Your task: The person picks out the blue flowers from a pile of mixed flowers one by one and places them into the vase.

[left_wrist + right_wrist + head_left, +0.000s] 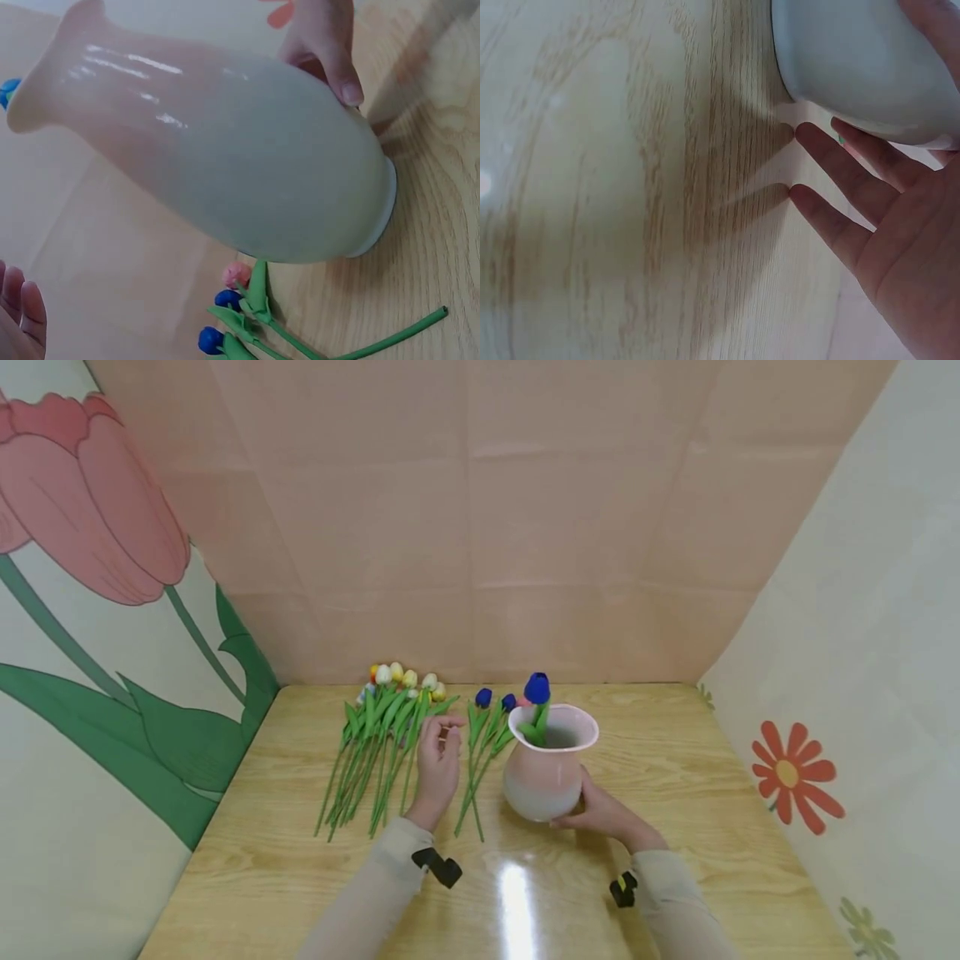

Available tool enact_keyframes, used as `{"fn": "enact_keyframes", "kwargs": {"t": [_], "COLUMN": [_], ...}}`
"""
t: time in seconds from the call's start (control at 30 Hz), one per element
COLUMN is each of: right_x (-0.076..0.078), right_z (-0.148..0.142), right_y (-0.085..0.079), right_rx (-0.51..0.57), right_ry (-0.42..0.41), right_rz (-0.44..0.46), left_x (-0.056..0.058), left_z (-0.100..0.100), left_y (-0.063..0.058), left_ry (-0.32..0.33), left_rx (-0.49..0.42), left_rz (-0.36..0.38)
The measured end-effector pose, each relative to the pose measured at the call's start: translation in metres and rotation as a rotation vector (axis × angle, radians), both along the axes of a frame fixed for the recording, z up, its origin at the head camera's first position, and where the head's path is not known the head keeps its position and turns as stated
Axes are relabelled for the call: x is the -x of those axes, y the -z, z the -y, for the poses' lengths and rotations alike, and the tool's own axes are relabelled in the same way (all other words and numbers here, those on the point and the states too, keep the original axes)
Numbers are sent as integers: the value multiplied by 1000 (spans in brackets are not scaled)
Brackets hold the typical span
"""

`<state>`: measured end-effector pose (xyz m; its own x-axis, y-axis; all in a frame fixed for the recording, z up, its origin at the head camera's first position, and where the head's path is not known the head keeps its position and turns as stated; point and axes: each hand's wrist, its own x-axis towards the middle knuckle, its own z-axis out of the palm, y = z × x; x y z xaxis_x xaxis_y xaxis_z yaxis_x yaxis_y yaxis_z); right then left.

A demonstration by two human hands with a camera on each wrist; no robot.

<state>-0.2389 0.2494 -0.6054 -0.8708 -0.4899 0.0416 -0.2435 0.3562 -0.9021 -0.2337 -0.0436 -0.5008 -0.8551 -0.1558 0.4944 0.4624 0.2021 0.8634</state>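
Observation:
A pink vase fading to pale grey below stands at the middle of the table. One blue tulip rises from its wide mouth, its leaves resting against the inner rim. My right hand holds the vase low on its right side, thumb at the front; in the right wrist view the other fingers spread near its base. Left of the vase, my left hand hovers with loosely bent fingers and holds nothing. Beside it lie loose blue tulips and a pink bloom, partly behind the vase.
A spread of white, yellow and orange tulips lies on the wooden table to the left, stems toward me. A pink backdrop closes off the far edge, with flower-printed panels at both sides.

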Motion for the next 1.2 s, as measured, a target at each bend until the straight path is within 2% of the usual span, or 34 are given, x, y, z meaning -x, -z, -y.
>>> {"fn": "enact_keyframes", "kwargs": {"t": [0.1, 0.2, 0.27, 0.37, 0.47, 0.53, 0.63, 0.8, 0.93, 1.2], "right_x": [1, 2, 2, 3, 2, 2, 3, 3, 3, 2], "right_z": [-1, -2, -2, -2, -2, -3, -3, -3, -3, -4], "right_y": [1, 3, 3, 4, 3, 3, 4, 5, 4, 4], "right_rx": [-3, -1, 0, -9, -22, -28, -27, -21, -28, -30], "right_ry": [-4, -19, -26, -24, -9, -1, -2, -6, -3, -24], "right_rz": [6, 10, 17, 36, 51, 54, 53, 56, 52, 52], "left_x": [5, 10, 15, 21, 28, 31, 35, 40, 43, 40], "left_z": [1, 3, 4, 6, 9, 10, 11, 8, 7, 9], "left_y": [8, 20, 30, 48, 69, 82, 100, 117, 124, 123], "left_ry": [-4, 1, 3, 27, 63, 72, 53, 9, -15, -1], "left_rx": [8, 58, 143, 348, 524, 605, 672, 712, 747, 763], "left_rz": [54, 188, 321, 508, 608, 628, 635, 649, 626, 633]}}
